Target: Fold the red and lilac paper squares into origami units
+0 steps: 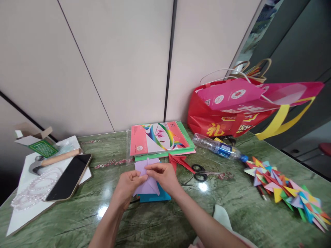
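A folded sheet of light purple paper [147, 187] is held near the middle of the table, over a stack of blue paper [157, 197]. My left hand [129, 184] pinches it from the left, thumb and fingers together. From the right, my right hand [164, 175] pinches the same paper near its centre crease. The fingertips of both hands nearly meet. Just behind my right hand lies a folded red paper piece [181, 161], its tip close to the black-handled scissors [200, 173].
Behind the hands lies a paper pack [157, 137]. To the right are a plastic bottle [219, 148], a red bag [207, 117] and colourful folded paper [287, 193]. At left, a phone [69, 177], hammer [58, 159], beads [38, 186] and box [42, 148] rest on a white board [22, 213].
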A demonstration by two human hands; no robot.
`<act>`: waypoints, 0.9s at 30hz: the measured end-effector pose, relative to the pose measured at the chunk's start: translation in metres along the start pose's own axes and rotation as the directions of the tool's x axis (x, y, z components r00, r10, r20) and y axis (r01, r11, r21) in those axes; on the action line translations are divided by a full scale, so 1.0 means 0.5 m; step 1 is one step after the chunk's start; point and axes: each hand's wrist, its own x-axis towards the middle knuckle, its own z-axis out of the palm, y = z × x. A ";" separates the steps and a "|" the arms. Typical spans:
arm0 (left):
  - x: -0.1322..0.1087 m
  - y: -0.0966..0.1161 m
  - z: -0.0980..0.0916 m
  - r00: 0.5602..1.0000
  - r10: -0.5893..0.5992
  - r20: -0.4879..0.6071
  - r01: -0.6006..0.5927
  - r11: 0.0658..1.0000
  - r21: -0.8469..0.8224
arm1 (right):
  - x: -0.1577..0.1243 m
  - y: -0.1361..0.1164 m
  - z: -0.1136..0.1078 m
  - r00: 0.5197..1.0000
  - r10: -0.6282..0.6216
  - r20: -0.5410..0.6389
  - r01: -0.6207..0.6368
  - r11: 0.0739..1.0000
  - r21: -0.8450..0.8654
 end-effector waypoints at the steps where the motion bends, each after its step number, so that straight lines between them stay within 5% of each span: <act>1: 0.000 -0.001 0.000 1.000 0.001 0.000 -0.001 1.000 -0.001 | 0.000 0.001 0.000 1.000 0.003 -0.006 -0.003 1.000 0.001; 27: -0.005 -0.002 0.014 0.999 0.015 0.049 -0.017 1.000 0.025 | 0.002 0.002 0.005 0.992 0.087 -0.089 -0.078 0.992 0.095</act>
